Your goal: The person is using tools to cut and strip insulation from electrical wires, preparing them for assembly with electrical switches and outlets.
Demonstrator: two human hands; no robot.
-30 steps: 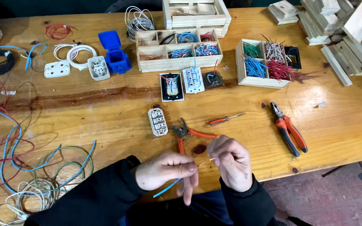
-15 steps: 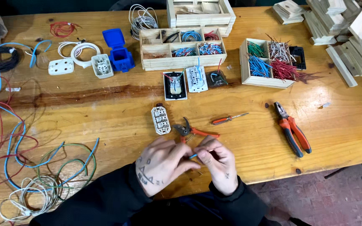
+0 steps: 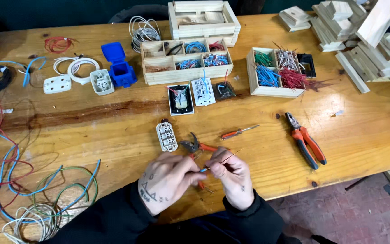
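My left hand point(image 3: 165, 180) and my right hand point(image 3: 233, 176) meet near the front edge of the wooden table point(image 3: 113, 126). Between their fingertips they pinch a short blue wire point(image 3: 204, 170). Its bare copper end point(image 3: 229, 157) sticks out up and to the right. Under the hands lie small orange-handled pliers point(image 3: 194, 146), partly hidden. A white socket insert point(image 3: 166, 136) sits just left of the pliers. A small orange screwdriver point(image 3: 238, 132) lies a little beyond my right hand.
Large orange pliers point(image 3: 307, 141) lie to the right. Wooden trays point(image 3: 186, 61) of coloured wire pieces and three switch modules point(image 3: 180, 98) stand at the back. A blue box point(image 3: 119, 68) and white sockets point(image 3: 57, 84) are back left; loose cables point(image 3: 28, 199) cover the left side.
The hands have come closer together over the pliers, and the blue wire that hung down from them a second ago is now held short between the fingertips.
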